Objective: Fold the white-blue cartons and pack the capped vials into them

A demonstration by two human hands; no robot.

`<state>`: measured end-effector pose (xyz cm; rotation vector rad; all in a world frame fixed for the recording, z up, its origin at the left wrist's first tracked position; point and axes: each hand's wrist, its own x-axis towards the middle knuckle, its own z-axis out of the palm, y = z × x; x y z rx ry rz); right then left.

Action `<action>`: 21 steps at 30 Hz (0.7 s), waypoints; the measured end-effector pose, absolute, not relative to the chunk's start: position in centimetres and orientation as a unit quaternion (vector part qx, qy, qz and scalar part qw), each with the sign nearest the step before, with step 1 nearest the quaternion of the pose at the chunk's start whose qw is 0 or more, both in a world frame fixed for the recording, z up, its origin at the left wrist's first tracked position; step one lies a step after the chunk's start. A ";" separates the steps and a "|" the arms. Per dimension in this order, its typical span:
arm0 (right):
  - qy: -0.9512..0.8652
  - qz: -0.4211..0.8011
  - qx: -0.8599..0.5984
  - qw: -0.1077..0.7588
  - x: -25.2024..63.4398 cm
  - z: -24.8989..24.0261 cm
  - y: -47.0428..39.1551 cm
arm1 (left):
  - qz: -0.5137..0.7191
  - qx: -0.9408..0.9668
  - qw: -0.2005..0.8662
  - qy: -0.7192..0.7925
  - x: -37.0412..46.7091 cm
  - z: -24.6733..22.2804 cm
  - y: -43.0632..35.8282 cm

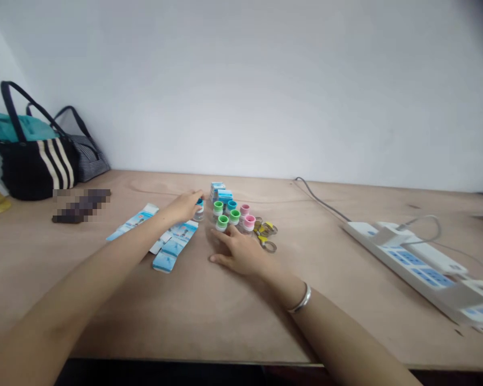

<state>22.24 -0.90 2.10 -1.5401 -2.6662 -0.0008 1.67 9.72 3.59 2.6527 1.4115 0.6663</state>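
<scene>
Gripping clear jar (199,215), blue top (200,202), left of other jars (234,217) on desk (177,316): left hand (185,206), fingers closed on it. Right hand (243,252), fingers part open by near green-topped jar (222,223), can't tell if touching.

"How many small jars do you see?"

"I see 7 in total: 3 green-rimmed jars (218,209), 2 pink-rimmed jars (248,223) and 2 blue-rimmed jars (199,208)."

"And the other things?"

"There are 2 bags (34,163), 1 silver bangle (301,300) and at least 2 standing cartons (225,197). The flattened cartons (177,244) overlap, so their exact number I cannot tell."
</scene>
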 end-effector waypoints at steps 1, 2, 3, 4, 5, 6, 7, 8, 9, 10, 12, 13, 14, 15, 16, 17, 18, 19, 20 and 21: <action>-0.862 -0.005 -0.506 0.031 22.0 2.1 -0.8 | 0.216 0.859 0.034 0.462 1.7 3.3 10.1; -0.859 -0.011 -0.511 0.032 21.8 2.1 -0.8 | 0.217 0.857 0.036 0.466 1.8 3.1 10.5; -0.856 -0.016 -0.516 0.034 21.6 2.1 -0.7 | 0.217 0.856 0.039 0.468 1.9 2.8 10.7; -0.854 -0.020 -0.519 0.035 21.4 2.0 -0.7 | 0.217 0.854 0.041 0.470 1.9 2.7 10.9; -0.852 -0.022 -0.521 0.037 21.3 2.0 -0.6 | 0.217 0.853 0.044 0.472 2.0 2.6 11.0; -0.851 -0.022 -0.523 0.038 21.2 2.0 -0.6 | 0.215 0.852 0.048 0.475 2.0 2.6 11.1; -0.850 -0.020 -0.524 0.039 21.2 2.0 -0.6 | 0.213 0.850 0.052 0.479 1.9 2.7 11.2; -0.851 -0.018 -0.524 0.039 21.1 2.0 -0.5 | 0.211 0.847 0.054 0.485 1.9 3.0 11.3; -0.852 -0.015 -0.521 0.040 21.1 1.9 -0.5 | 0.210 0.843 0.054 0.492 1.9 3.3 11.5; -0.854 -0.012 -0.519 0.041 21.2 1.9 -0.5 | 0.209 0.840 0.051 0.498 2.0 3.7 11.7; -0.856 -0.007 -0.515 0.042 21.2 1.8 -0.5 | 0.208 0.839 0.040 0.501 2.5 4.6 12.5; -0.857 -0.005 -0.513 0.041 21.2 1.7 -0.5 | 0.206 0.842 0.032 0.497 3.0 5.1 13.0; -0.858 -0.004 -0.512 0.040 21.3 1.7 -0.5 | 0.200 0.848 0.027 0.490 3.5 5.6 13.6; -0.859 -0.004 -0.510 0.039 21.3 1.7 -0.5 | 0.192 0.854 0.023 0.483 4.2 6.0 14.2; -0.861 -0.002 -0.507 0.039 21.3 1.6 -0.6 | 0.179 0.862 0.023 0.474 4.8 6.3 14.9; -0.862 0.000 -0.505 0.040 21.3 1.6 -0.6 | 0.163 0.870 0.026 0.464 5.6 6.6 15.5; -0.863 0.001 -0.504 0.041 21.3 1.5 -0.6 | 0.144 0.879 0.032 0.454 6.3 6.8 16.1; -0.863 0.002 -0.504 0.043 21.4 1.5 -0.6 | 0.124 0.887 0.038 0.443 7.0 6.9 16.7; -0.862 0.004 -0.505 0.044 21.4 1.4 -0.6 | 0.105 0.894 0.045 0.434 7.7 7.0 17.2; -0.862 0.005 -0.504 0.044 21.4 1.3 -0.5 | 0.087 0.899 0.052 0.426 8.3 7.1 17.7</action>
